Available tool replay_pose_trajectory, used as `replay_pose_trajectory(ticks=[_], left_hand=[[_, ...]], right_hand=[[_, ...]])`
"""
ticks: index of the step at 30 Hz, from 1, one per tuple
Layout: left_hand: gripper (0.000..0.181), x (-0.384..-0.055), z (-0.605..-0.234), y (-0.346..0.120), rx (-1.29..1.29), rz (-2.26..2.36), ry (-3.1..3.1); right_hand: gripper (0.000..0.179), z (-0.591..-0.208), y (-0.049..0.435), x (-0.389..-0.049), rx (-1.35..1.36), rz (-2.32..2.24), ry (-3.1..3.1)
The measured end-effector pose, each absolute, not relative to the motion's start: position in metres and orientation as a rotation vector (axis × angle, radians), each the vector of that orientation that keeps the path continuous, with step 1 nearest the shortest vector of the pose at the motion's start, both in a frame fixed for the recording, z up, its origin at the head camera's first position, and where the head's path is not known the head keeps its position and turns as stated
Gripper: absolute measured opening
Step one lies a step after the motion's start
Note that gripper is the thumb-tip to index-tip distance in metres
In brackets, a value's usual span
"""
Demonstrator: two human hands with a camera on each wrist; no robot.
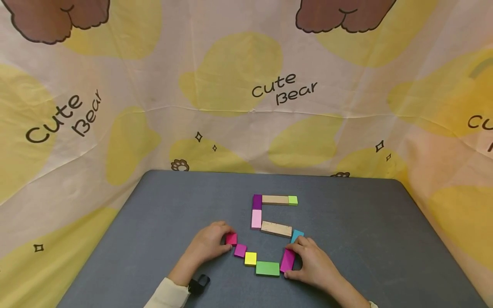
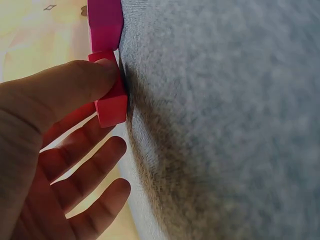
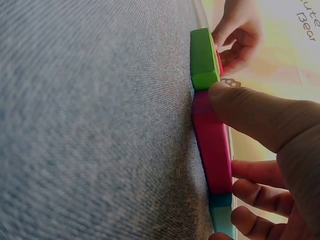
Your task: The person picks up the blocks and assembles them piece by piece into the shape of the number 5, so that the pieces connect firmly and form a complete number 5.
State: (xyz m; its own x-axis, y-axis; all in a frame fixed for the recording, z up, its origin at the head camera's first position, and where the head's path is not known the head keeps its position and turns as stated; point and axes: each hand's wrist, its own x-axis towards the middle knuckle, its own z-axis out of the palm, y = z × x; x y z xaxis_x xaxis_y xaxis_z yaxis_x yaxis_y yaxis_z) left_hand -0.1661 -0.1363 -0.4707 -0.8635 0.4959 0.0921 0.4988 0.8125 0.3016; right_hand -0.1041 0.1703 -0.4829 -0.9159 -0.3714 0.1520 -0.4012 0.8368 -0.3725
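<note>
My left hand point(image 1: 209, 242) pinches a small red block point(image 1: 231, 239) between thumb and fingers on the grey table. In the left wrist view that red block point(image 2: 113, 95) meets a magenta block point(image 2: 105, 25) end to end. With thumb and index finger, my right hand point(image 1: 316, 264) grips a longer magenta block point(image 1: 287, 260) by its two ends. A blue block point(image 1: 297, 235), partly hidden by the fingers, adjoins its far end, and a green block point(image 1: 267, 268) is by its near end. A yellow block point(image 1: 250, 259) and a small magenta block point(image 1: 240, 250) continue the curved row leftward.
Behind the hands, a purple block point(image 1: 257, 202), a pink block point(image 1: 256, 219), two wooden blocks and a lime block point(image 1: 293, 200) extend the outline. A patterned cloth point(image 1: 246, 107) rises behind the table point(image 1: 173, 201). A black band point(image 1: 198, 284) is at the left wrist.
</note>
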Motion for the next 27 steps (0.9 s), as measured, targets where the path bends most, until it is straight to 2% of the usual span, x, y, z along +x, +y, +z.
replay_pose_trajectory(ticks=[27], left_hand=[[0.027, -0.1711, -0.4713, -0.1310, -0.929, -0.553, -2.993]], right_hand=[[0.058, -0.4835, 0.1701, -0.1047, 0.617, 0.635, -2.944]])
